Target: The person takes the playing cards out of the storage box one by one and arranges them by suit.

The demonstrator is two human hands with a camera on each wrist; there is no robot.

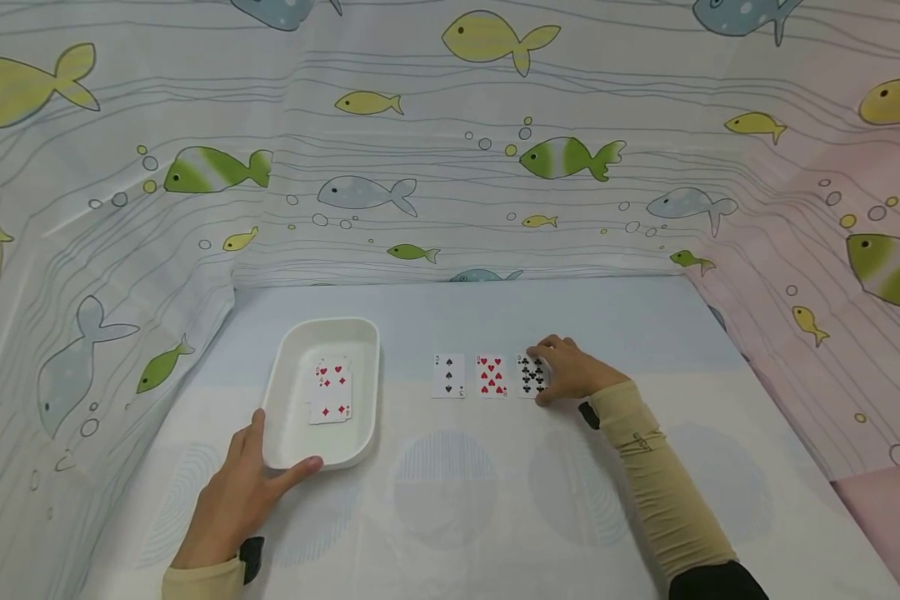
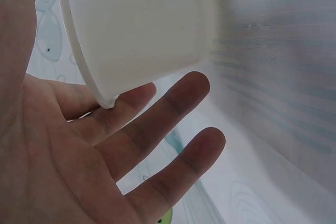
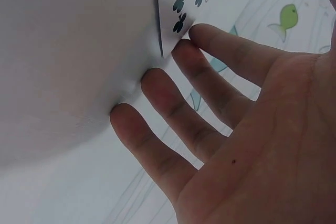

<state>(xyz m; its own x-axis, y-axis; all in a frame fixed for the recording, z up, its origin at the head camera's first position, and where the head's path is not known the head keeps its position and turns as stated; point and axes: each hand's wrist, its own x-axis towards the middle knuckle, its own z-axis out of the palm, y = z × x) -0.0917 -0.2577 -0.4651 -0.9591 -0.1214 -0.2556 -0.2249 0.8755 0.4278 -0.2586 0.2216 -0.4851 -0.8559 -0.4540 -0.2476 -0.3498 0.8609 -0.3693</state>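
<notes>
Head view, red cards [image 1: 332, 400] in tray [image 1: 364, 375], left hand [image 1: 238, 493] spread against it, right hand [image 1: 572, 371] pinching clubs card [image 1: 529, 380]

Stretching both arms [image 1: 663, 492] forward, farther with the right. Holding the left hand [image 1: 232, 492] spread, with thumb [image 1: 297, 474] well away from nearly straight fingers [image 2: 176, 171]. Pointing the right hand [image 1: 576, 372] inward, with its fingers [image 3: 170, 100] fanned apart and only slightly bent.

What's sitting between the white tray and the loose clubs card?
Two face-up cards, seen in the head view: a spades card nearer the white tray, then a hearts card nearer the clubs card.
</notes>
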